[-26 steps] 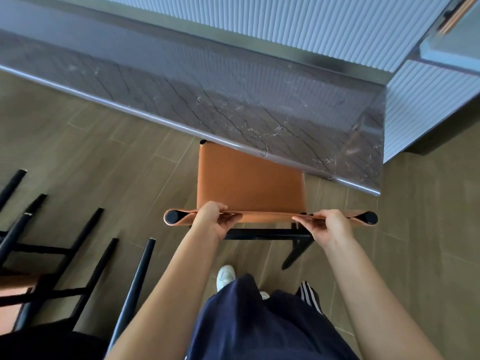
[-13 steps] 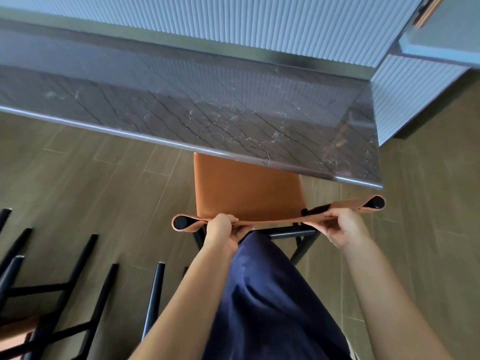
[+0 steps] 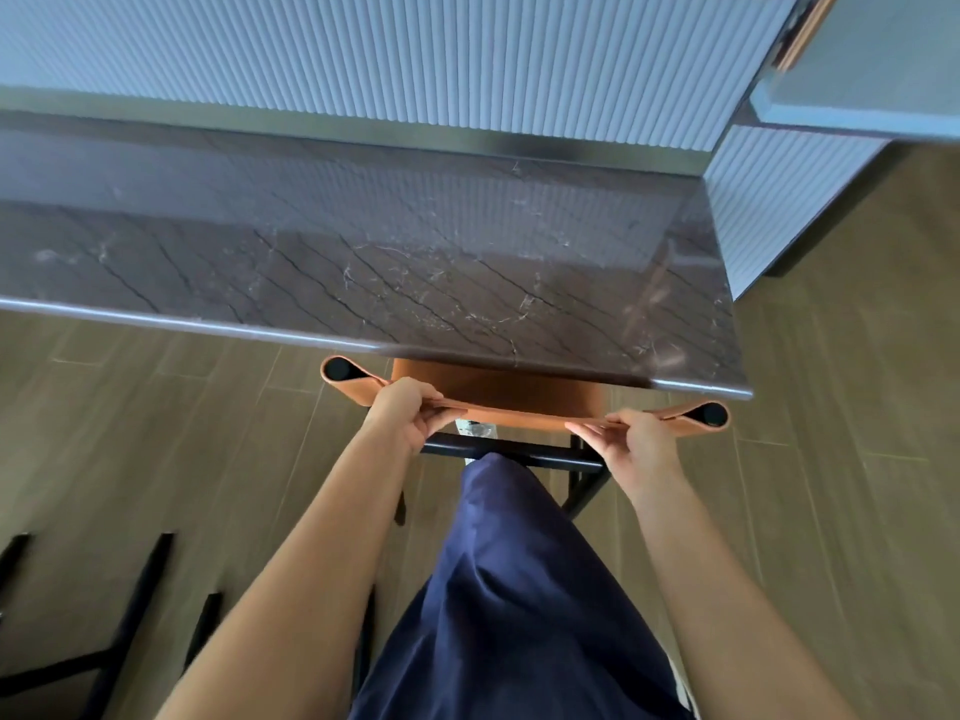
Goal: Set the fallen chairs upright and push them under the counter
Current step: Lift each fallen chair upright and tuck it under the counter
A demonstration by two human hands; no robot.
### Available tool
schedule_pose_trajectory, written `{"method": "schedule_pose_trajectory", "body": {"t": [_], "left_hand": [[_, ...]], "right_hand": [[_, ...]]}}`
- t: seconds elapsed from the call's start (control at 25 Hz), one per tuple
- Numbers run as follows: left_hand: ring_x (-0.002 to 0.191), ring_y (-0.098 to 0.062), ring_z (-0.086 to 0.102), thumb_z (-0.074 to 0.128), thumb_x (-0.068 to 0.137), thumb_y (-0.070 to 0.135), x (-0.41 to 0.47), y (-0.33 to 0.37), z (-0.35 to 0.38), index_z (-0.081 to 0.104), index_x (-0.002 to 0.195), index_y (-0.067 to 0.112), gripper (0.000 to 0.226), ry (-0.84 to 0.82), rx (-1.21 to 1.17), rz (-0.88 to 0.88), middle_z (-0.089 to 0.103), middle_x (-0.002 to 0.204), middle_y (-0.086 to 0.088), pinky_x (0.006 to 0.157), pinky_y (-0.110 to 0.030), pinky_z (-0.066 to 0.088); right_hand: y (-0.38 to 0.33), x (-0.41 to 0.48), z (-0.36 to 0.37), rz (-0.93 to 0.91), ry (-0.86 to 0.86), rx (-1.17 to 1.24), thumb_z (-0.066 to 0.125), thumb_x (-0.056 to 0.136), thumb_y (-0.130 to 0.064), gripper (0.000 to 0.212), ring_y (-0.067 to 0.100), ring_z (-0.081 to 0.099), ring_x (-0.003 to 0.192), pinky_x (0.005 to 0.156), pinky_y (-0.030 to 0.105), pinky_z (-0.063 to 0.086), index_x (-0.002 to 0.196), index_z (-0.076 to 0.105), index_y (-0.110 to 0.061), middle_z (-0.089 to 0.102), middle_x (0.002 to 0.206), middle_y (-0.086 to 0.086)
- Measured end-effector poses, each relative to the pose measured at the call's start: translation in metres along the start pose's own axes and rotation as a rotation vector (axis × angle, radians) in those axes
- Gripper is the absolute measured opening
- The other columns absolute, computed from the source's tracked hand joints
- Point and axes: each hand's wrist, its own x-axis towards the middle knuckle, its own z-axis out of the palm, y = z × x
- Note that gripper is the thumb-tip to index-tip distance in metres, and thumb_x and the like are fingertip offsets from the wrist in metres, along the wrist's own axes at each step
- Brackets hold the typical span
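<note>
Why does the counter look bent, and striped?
Head view: the wide-angle lens bows the counter; its glossy top mirrors the ribbed wall; the floor at right smears with motion; left hand and right hand gripping the chair look sharp.

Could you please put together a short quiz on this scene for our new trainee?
1. Multiple choice: the left hand and right hand both hold which part of the orange chair? A) the top of its backrest B) its seat C) a black leg
2. True or false: the chair lies on its side on the floor.
3. Fill in: the chair's seat is mostly hidden beneath the front edge of the ___.

Key: 1 A; 2 false, it stands upright; 3 counter.
</note>
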Motion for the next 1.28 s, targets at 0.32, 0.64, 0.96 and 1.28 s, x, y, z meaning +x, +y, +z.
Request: {"method": "schedule_pose_trajectory", "body": {"t": [0.32, 0.64, 0.96, 1.28], "left_hand": [[0.080, -0.035, 0.060, 0.031, 0.090, -0.015, 0.034, 0.022, -0.038, 0.045, 0.082, 0.001, 0.023, -0.001, 0.030, -0.058, 0.053, 0.083, -0.016, 0.091, -0.050, 0.048], [0.079, -0.037, 0.063, 0.038, 0.091, -0.012, 0.043, 0.020, -0.043, 0.047, 0.086, 0.000, 0.015, -0.039, 0.031, -0.049, 0.055, 0.087, -0.018, 0.079, -0.045, 0.058], [0.080, -0.036, 0.064, 0.039, 0.092, -0.009, 0.041, 0.002, -0.053, 0.044, 0.107, -0.001, 0.018, -0.046, 0.059, -0.058, 0.059, 0.095, -0.023, 0.078, -0.042, 0.052], [0.076, -0.036, 0.066, 0.040, 0.091, -0.009, 0.052, 0.003, -0.057, 0.046, 0.105, -0.002, 0.017, -0.040, 0.042, -0.078, 0.061, 0.093, -0.023, 0.065, -0.035, 0.056]], "right_hand": [[0.043, 0.012, 0.034, 0.043, 0.019, -0.023, 0.042, 0.093, 0.012, 0.014, 0.037, 0.063, 0.083, 0.082, 0.053, 0.054, 0.090, 0.052, 0.003, 0.058, 0.094, 0.027], [0.044, 0.015, 0.031, 0.025, 0.067, -0.207, 0.044, 0.098, 0.000, 0.014, 0.037, 0.065, 0.099, 0.076, 0.043, 0.056, 0.106, 0.054, 0.005, 0.058, 0.108, 0.024], [0.057, 0.012, 0.020, 0.031, 0.085, -0.161, 0.046, 0.094, 0.004, 0.020, 0.034, 0.064, 0.093, 0.075, 0.042, 0.056, 0.113, 0.053, 0.004, 0.058, 0.108, 0.025], [0.057, 0.015, 0.017, 0.044, 0.086, -0.228, 0.047, 0.097, -0.001, 0.009, 0.036, 0.066, 0.093, 0.068, 0.040, 0.056, 0.098, 0.055, 0.002, 0.060, 0.112, 0.025]]}}
